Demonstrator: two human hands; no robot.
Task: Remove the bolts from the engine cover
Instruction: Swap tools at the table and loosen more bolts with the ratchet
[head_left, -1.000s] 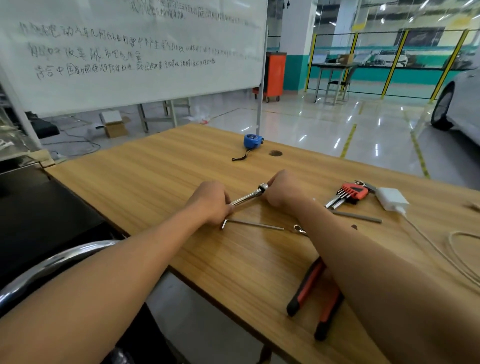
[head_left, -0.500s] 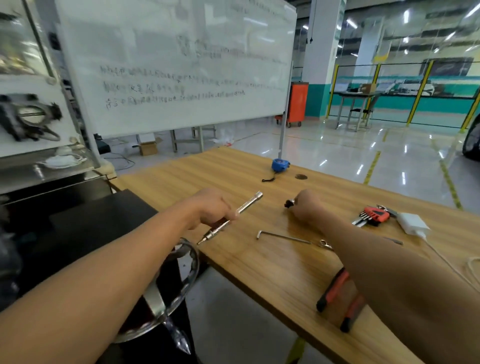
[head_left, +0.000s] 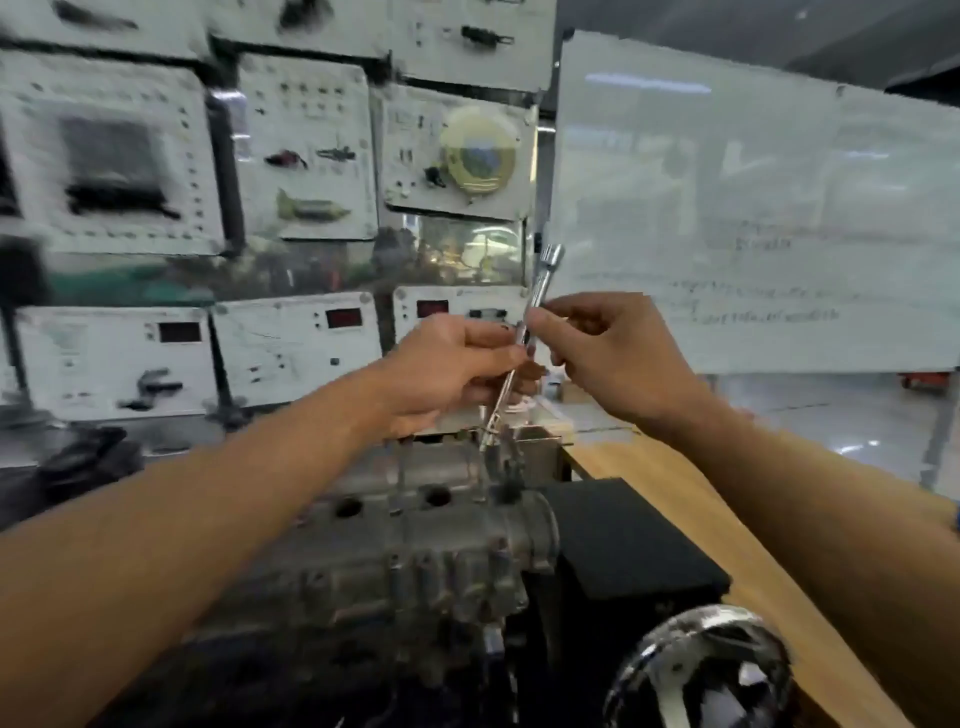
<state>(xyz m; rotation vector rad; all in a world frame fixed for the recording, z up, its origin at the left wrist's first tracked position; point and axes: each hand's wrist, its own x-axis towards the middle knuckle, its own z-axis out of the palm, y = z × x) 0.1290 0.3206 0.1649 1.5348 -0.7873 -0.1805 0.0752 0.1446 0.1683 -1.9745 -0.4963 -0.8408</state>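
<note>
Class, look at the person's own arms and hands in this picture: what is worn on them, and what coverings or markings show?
The left forearm and right forearm are bare to the frame's edge; no sleeves show. The left hand and right hand wear no gloves. No watch, bracelet or ring is visible, though the picture is blurred.

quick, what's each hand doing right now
Left hand: grips the wrench low on its shaft.
Right hand: pinches the same wrench higher up.
</note>
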